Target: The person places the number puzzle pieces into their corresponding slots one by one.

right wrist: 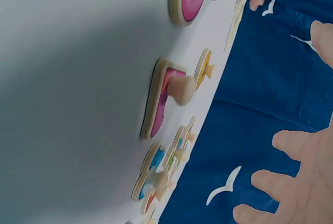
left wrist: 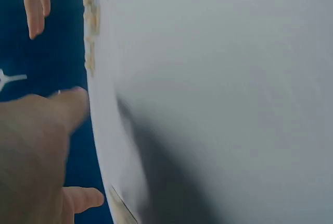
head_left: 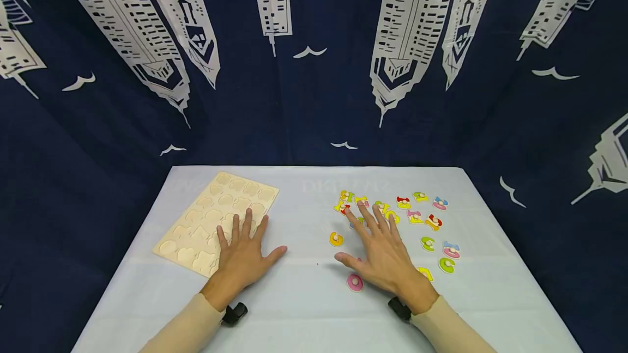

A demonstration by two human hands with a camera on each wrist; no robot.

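Observation:
My left hand (head_left: 241, 259) is spread with straight fingers over the right edge of a pale wooden puzzle board (head_left: 188, 236) with cut-out recesses. My right hand (head_left: 385, 260) reaches forward, fingers spread, above colourful knobbed letter pieces. Neither hand holds anything. In the right wrist view, the right hand (right wrist: 312, 177) hovers above the tabletop; below it lie a pink angular piece (right wrist: 158, 104) with a wooden knob and a round pink piece (right wrist: 188, 0). An orange C-shaped piece (head_left: 336, 239) lies left of the right fingers. The hand partly hides several pieces.
Several more pieces lie to the right, among them a green letter piece (head_left: 447, 265) and a red one (head_left: 434, 222). All rest on a white-covered table (head_left: 294, 309). Behind hangs a dark blue cloth (head_left: 294, 108) with white buildings and birds.

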